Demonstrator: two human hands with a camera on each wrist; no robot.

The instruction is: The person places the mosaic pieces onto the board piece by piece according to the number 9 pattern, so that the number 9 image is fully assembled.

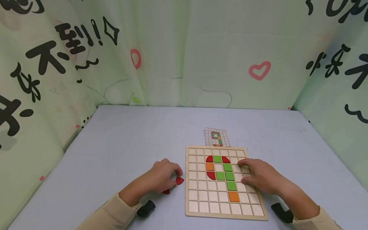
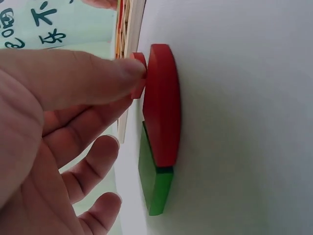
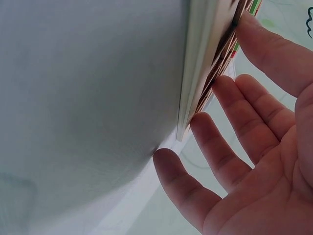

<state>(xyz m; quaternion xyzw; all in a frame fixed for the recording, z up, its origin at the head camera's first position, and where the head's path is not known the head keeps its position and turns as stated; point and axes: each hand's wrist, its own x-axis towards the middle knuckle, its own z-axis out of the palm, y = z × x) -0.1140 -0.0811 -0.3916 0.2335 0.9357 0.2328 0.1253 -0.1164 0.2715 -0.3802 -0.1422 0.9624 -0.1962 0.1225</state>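
Between thumb and forefinger my left hand (image 1: 164,175) pinches a red quarter-round tile (image 1: 179,180), just left of a wooden grid board (image 1: 224,215). In the left wrist view, another red rounded tile (image 2: 164,105) and a green square tile (image 2: 159,191) lie on the table by that hand. Red, green and orange tiles sit in the board's cells, among them an orange tile (image 1: 233,196) at the lower end. My right hand (image 1: 263,175) rests on the board's right side, fingers fairly straight. The right wrist view shows its fingertips along the board edge (image 3: 195,73).
A printed pattern card (image 1: 217,137) lies just behind the board, its near edge by the board's rim. Black wrist devices sit at both wrists. The white table (image 1: 143,127) is bordered by pale green curtains (image 1: 215,57) at the back and sides.
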